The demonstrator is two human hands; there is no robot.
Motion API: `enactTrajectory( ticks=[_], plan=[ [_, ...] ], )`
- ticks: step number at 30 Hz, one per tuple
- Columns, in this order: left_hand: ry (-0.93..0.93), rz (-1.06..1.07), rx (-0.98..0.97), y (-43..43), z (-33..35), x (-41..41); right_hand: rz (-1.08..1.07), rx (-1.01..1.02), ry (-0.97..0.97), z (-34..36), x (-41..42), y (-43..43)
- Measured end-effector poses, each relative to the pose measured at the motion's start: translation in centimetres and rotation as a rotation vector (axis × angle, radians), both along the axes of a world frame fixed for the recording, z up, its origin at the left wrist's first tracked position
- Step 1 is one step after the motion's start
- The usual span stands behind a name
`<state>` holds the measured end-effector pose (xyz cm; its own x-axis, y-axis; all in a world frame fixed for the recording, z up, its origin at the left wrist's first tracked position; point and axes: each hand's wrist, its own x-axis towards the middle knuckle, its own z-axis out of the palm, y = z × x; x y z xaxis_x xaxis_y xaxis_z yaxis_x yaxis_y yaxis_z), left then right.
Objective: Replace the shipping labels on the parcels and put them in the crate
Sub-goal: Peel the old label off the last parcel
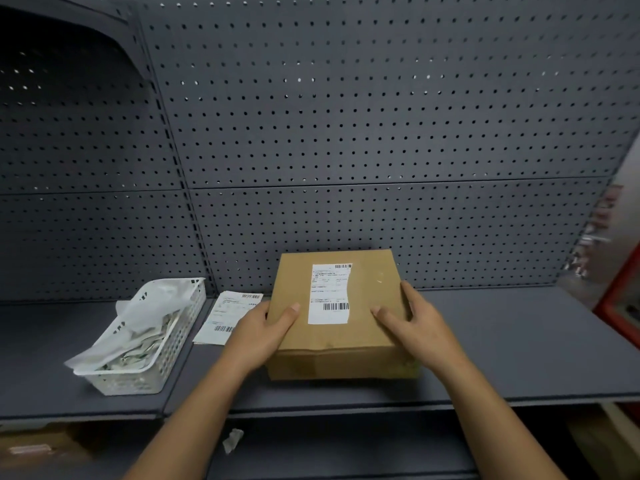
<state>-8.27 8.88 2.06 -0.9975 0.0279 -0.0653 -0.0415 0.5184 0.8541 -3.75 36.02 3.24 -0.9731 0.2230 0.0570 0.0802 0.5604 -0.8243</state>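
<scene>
the grey pegboard wall [346,133] fills the top and middle of the frame, and the dark shelf [502,341] runs across the lower half. the cardboard parcel [375,289] is on that shelf just right of centre, label side up; whether it rests there or is slightly lifted is not clear. you hold it from both sides. your left hand [266,327] wraps the left edge with the thumb lying on top, and your right hand [419,323] grips the right edge the same way. it looks stiff, squat and probably light. the near top edge is creased, so hold it by the side walls, not the lid. at lower left stands a white plastic basket [166,362] of crumpled label scraps. between it and the parcel lies a loose shipping label [228,317]. the label on the parcel [329,294] has barcodes at top and bottom. its print is too small to read, and no brand shows.
</scene>
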Motion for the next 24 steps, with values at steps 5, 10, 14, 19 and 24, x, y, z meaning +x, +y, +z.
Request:
enactTrajectory(
  ticks=[5,10,14,19,24],
  plan=[
    [-0.021,-0.017,0.006,1.5,-2.2,-0.8,-0.030,-0.020,-0.051,-1.8,-0.1,1.1],
    [-0.040,-0.037,-0.053,2.9,-3.4,-1.5,0.000,-0.029,-0.090,-2.6,-0.4,1.9],
    [-0.068,-0.076,-0.104,3.0,-3.4,-1.9,0.009,-0.024,-0.103,-3.3,-0.5,2.3],
    [-0.079,-0.073,-0.024,2.8,-4.7,-2.3,0.018,-0.022,-0.100,-3.8,-0.5,2.3],
    [-0.084,-0.059,0.052,2.4,-6.0,-2.7,0.020,-0.058,-0.106,-4.5,-0.5,2.3]
  ],
)
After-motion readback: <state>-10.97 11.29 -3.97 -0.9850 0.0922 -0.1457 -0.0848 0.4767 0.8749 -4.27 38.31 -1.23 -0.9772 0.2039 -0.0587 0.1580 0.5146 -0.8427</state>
